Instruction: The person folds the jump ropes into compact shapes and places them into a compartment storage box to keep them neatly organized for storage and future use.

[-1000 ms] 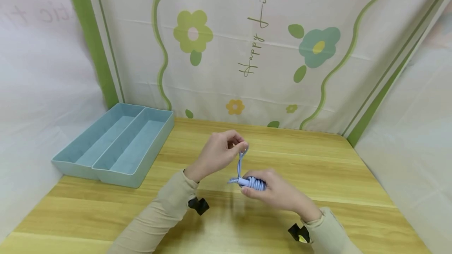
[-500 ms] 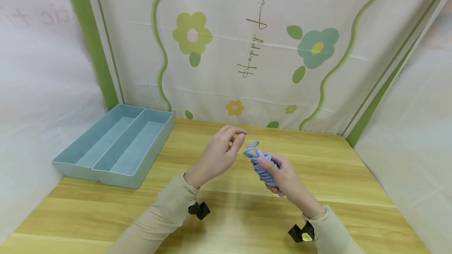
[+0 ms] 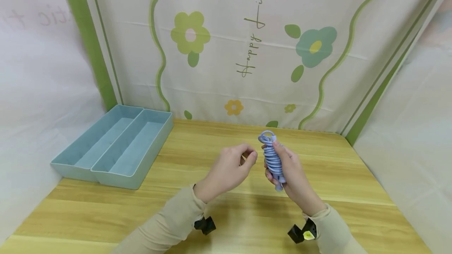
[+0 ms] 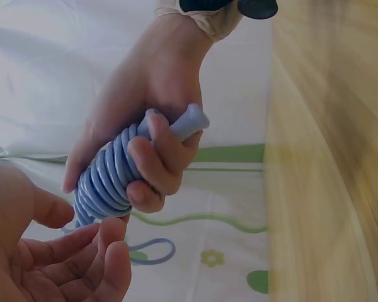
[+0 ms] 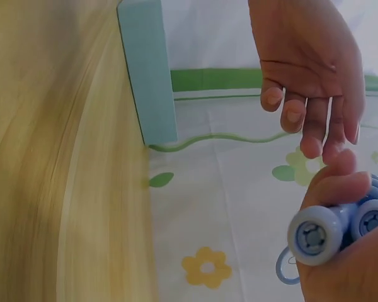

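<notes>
A light blue jump rope [image 3: 272, 160], its cord wound round its handles, is held above the table in my right hand [image 3: 296, 181]. In the left wrist view the right fingers [image 4: 156, 165] curl round the coils [image 4: 107, 179], and a handle end pokes out past them. A small loop of cord sticks out at the opposite end. Two round handle caps [image 5: 314, 236] face the right wrist camera. My left hand [image 3: 227, 171] hovers just left of the rope, its fingers loosely bent and holding nothing.
Two long pale blue trays [image 3: 154, 155] stand side by side at the table's left. The wooden table [image 3: 353, 191] reaches back to a white curtain [image 3: 226, 62] printed with flowers. Similar white curtains close off both sides.
My left hand has let go of the cord loop. My right hand has turned the jump rope from lying sideways to nearly upright and moved it slightly right.
</notes>
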Demonstrator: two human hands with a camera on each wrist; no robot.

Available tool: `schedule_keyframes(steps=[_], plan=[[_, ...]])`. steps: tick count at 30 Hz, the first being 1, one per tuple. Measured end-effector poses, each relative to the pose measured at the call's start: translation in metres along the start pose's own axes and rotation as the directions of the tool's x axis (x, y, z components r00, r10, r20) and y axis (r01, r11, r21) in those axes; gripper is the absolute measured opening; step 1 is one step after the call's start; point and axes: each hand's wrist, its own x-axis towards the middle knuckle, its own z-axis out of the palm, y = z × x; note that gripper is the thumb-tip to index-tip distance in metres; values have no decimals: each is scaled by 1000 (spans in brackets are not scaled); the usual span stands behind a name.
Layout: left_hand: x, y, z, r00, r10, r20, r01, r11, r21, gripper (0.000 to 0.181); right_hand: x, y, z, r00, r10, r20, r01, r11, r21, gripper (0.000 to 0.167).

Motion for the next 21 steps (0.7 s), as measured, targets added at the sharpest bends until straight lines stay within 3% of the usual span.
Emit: schedule_keyframes(steps=[5,13,21], plan=[[-1,2,4,1000,-16,19,17,999,-38,16,-2,-3,3,998,49,26,-51,997,59,55],[-3,5,7,996,-91,24,93,990,-107,26,-4,-3,8,986,27,167,-43,995,95,49],[-3,5,7,987,-160,11,160,982,-97,46,-6,-3,11,996,57,75,-53,997,-54,65]])
